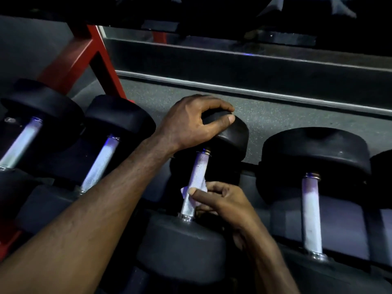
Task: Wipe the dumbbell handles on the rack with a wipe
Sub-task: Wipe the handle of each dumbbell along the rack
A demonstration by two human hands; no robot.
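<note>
The left hand (191, 122) curls its grip over the far black rubber head (231, 132) of a dumbbell lying on the red steel rack (80, 58). Just below, the right hand (220, 200) pinches a crumpled white wipe (198, 190) against the dumbbell's knurled silver handle (196, 183), thumb and fingers closed on it.

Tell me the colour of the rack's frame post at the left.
Red, seen in the head view: the rack post slants up behind the black dumbbells.

Dim lighting. Dark speckled rubber floor (265, 115). Red steel frame (84, 58) at left. Grey metal rail (233, 88) runs behind.
</note>
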